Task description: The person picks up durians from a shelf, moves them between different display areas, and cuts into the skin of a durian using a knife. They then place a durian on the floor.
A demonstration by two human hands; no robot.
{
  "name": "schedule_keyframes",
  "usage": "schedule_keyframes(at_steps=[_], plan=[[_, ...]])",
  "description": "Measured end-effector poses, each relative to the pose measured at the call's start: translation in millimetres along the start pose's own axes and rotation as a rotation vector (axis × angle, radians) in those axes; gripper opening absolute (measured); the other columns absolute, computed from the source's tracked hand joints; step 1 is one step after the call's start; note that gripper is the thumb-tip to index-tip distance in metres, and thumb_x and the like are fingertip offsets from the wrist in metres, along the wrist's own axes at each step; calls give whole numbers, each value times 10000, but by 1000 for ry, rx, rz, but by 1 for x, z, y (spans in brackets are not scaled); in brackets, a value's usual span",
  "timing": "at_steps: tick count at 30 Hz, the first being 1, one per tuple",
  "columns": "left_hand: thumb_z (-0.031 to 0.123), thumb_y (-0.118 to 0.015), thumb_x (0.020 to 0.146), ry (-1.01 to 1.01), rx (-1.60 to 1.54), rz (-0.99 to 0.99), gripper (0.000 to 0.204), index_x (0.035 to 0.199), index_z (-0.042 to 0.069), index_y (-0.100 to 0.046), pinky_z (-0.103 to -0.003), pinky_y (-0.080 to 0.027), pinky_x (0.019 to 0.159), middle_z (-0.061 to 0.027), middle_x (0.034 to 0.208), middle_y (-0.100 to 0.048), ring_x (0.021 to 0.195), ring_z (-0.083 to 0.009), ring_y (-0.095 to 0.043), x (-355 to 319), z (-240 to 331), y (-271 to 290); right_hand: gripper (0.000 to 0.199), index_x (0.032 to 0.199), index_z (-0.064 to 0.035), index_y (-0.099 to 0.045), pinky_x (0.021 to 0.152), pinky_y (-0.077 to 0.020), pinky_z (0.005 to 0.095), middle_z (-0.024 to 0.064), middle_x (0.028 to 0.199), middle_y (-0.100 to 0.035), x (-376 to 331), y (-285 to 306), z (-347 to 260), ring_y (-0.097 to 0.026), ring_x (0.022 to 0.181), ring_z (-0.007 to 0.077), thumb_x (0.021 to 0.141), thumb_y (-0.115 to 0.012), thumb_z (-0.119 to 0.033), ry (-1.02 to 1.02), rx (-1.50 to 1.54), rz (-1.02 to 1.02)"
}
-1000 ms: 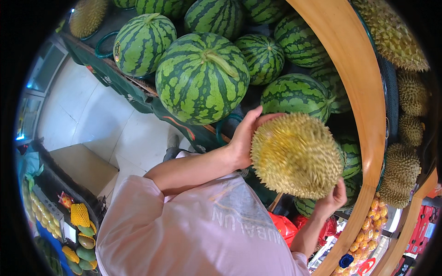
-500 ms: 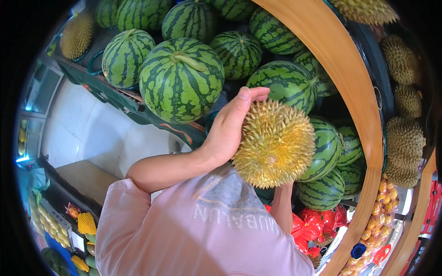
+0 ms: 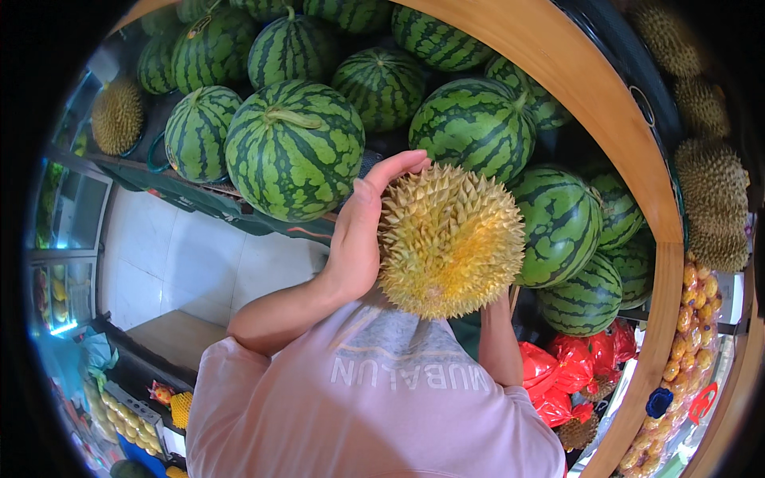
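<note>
A spiky yellow-brown durian [image 3: 453,243] is held up in front of my chest, its orange-yellow patch facing up. Along its left side lies my left hand [image 3: 360,227], palm against the spines, with the fingers reaching over the far edge. My right forearm [image 3: 500,338] runs up to the durian's near right side. The hand at its end is hidden beneath the fruit, which rests between both hands. Just beyond are a large striped watermelon [image 3: 295,151] with a pale stalk, and another watermelon [image 3: 474,123]. A third watermelon [image 3: 558,227] stands right of the durian.
A curved wooden rim [image 3: 594,95] borders the watermelon display. More durians [image 3: 712,199] lie beyond it at the right, and one durian [image 3: 118,117] is at the far left. Red plastic bags [image 3: 558,374] and bagged yellow fruit [image 3: 692,334] sit at lower right. White floor tiles [image 3: 191,247] show at left.
The view has shifted. The durian has come left and slightly nearer with both hands, and turned so its small brown stub sits lower. More of the watermelon on its right now shows.
</note>
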State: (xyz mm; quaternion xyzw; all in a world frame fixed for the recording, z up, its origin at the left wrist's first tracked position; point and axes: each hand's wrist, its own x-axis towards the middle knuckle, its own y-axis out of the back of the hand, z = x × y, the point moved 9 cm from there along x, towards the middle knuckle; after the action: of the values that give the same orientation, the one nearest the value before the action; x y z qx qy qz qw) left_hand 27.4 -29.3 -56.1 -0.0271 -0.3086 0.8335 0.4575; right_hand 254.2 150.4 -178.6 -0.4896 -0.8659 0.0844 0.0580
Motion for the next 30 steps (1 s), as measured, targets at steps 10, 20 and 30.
schedule_keyframes(at_steps=[10,20,30], plan=[[632,-200,1058,37,-40,-39,807,1433,-35,-458,-370,-397,1108,-157,1387,-559,1274,-232,-538,-1,-2,2,298,1134,79,-678,953,-507,334,142,1186,-680,-5,5,-51,-650,1074,207,837,-691,60,116,-232,47],[487,-441,1042,517,-1168,-141,585,1451,72,-494,-474,-425,1115,-121,1459,-541,1291,-296,-548,-43,-134,-6,174,957,26,-665,731,-506,322,132,911,-673,-43,-82,-217,-647,828,249,849,-762,-70,524,-1105,-325],[400,-459,1048,712,-915,-215,523,1454,72,-488,-482,-428,1111,-116,1454,-547,1294,-291,-548,-11,-145,-52,247,1013,-44,-644,659,-465,387,85,867,-610,-42,-161,-280,-565,759,286,832,-795,-117,810,-1103,-670]])
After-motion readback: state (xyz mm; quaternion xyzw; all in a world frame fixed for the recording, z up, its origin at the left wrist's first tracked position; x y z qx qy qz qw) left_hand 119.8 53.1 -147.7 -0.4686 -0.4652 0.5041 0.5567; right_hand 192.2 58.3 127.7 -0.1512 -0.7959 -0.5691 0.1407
